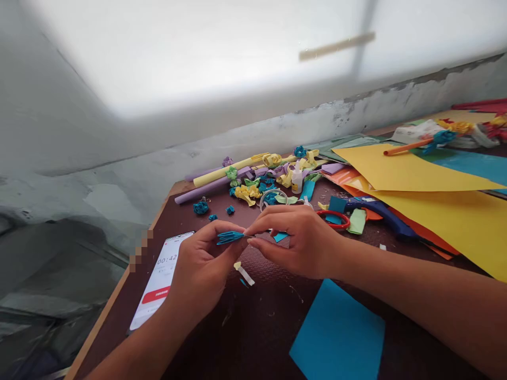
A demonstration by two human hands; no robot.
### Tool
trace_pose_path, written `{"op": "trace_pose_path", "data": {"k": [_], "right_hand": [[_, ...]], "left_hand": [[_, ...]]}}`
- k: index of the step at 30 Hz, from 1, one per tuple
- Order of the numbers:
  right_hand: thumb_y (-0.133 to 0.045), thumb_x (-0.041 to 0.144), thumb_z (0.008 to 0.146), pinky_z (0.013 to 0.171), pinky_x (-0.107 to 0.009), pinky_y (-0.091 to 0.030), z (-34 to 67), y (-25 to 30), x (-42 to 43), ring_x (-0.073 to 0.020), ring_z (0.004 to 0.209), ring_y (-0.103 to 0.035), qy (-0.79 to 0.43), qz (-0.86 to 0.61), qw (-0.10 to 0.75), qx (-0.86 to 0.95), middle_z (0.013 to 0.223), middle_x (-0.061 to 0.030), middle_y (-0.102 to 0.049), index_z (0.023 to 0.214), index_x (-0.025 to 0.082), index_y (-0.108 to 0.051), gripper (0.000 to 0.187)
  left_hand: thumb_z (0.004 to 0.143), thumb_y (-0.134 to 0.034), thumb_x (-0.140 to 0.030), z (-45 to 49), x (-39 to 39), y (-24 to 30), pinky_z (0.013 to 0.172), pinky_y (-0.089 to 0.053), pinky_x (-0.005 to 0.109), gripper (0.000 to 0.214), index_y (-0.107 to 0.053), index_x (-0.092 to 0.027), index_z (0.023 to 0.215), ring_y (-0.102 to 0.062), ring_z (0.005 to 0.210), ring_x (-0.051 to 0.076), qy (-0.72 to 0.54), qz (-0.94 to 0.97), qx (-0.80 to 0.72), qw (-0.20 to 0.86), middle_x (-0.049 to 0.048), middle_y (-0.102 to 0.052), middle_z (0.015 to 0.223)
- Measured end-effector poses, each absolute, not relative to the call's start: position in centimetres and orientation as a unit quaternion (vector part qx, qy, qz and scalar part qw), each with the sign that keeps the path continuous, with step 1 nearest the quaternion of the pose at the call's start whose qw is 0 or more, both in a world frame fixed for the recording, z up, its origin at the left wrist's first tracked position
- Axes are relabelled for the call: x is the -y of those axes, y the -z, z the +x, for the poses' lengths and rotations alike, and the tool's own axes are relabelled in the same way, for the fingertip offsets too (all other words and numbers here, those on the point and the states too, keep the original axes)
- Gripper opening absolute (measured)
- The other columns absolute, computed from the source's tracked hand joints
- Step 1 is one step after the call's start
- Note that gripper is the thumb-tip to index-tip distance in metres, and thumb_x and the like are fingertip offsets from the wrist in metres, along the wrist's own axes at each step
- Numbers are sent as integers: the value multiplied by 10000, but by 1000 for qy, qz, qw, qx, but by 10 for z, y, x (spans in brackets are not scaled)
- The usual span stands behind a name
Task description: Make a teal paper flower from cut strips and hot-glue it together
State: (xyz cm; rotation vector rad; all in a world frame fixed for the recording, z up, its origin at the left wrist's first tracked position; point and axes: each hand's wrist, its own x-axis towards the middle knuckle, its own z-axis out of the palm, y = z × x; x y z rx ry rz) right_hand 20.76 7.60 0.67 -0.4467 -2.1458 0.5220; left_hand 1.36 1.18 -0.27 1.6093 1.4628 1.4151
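Observation:
A small bundle of folded blue paper strips (229, 237) is pinched between my two hands, a little above the dark table. My left hand (206, 264) closes its thumb and fingers on the bundle from the left, its looped ends pointing left. From the right, the fingertips of my right hand (293, 240) pinch the bundle's narrow end. Below my right forearm lies a flat blue paper sheet (340, 332). Under my hands sits a small pale paper scrap (244, 273).
A phone (160, 285) showing a timer lies left. Behind are crumpled paper flowers (245, 194), rolled paper tubes (217, 184), a small glue bottle (297, 179) and red-handled scissors (335, 219). Yellow sheets (412, 169) and a blue-handled tool (388, 219) lie right. A wall backs the table.

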Motion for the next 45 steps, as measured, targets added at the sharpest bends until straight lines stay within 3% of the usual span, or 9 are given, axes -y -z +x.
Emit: {"op": "trace_pose_path", "data": {"k": [4, 9, 17, 22, 28, 34, 38, 41, 45], "right_hand": [[-651, 222, 967, 829, -288, -563, 211, -9, -78, -183, 945, -713, -215, -101, 433, 870, 1035, -108, -754, 1064, 129, -787, 191], [-728, 238, 931, 774, -264, -564, 207, -3, -77, -168, 867, -731, -162, -125, 480, 853, 943, -62, -792, 987, 165, -806, 120], [-671, 206, 948, 755, -253, -552, 207, -2, -76, -157, 842, -730, -165, -140, 468, 857, 925, -34, -798, 962, 183, -806, 137], [-651, 165, 930, 725, -237, -530, 208, -5, -75, -137, 804, -710, -197, -162, 460, 850, 878, -23, -781, 927, 171, -795, 144], [-640, 181, 921, 700, -232, -520, 207, -5, -74, -116, 763, -676, -241, -196, 447, 839, 872, -8, -758, 986, 181, -791, 164], [-640, 182, 902, 677, -222, -521, 207, -5, -75, -103, 732, -657, -270, -230, 436, 827, 847, 23, -746, 911, 197, -751, 112], [-643, 197, 918, 715, -239, -508, 208, -5, -77, -117, 774, -667, -223, -216, 425, 850, 880, 6, -748, 935, 195, -737, 96], [-643, 192, 926, 733, -245, -495, 210, -5, -79, -127, 804, -681, -172, -202, 420, 868, 915, -7, -756, 956, 194, -738, 100], [-628, 184, 937, 758, -248, -484, 212, -6, -79, -139, 858, -691, -129, -171, 405, 889, 968, -14, -760, 958, 195, -728, 103]], "left_hand": [[847, -785, -229, 15, -8, 0, 687, -534, 214, 50, -757, -251, 882, -675, 758, 132, -542, 610, -537, 212, -28, -752, 844], [870, -765, -216, 17, -5, 1, 716, -536, 206, 48, -728, -247, 865, -674, 778, 121, -539, 646, -505, 189, -39, -734, 840], [911, -726, -236, 18, -4, 1, 620, -502, 193, 25, -723, -248, 890, -645, 736, 113, -518, 656, -516, 189, -35, -714, 821], [902, -743, -232, 21, -4, 0, 641, -523, 190, 28, -732, -257, 909, -662, 740, 109, -530, 648, -514, 190, -41, -718, 832], [915, -737, -234, 17, -4, 6, 778, -551, 224, 54, -749, -273, 951, -695, 881, 134, -541, 643, -508, 188, -28, -745, 926], [905, -749, -251, 18, -7, 5, 772, -559, 228, 50, -747, -261, 954, -703, 849, 133, -541, 634, -514, 204, -18, -761, 938], [934, -709, -280, 18, -7, 3, 695, -545, 220, 54, -727, -252, 976, -661, 743, 114, -533, 629, -517, 231, -17, -736, 907], [958, -667, -288, 17, -5, 1, 728, -551, 230, 104, -711, -261, 1049, -676, 785, 131, -530, 636, -504, 247, -17, -728, 900], [958, -659, -355, 16, -4, -2, 697, -544, 249, 130, -688, -235, 1000, -680, 775, 154, -507, 639, -518, 256, -6, -720, 863]]}}
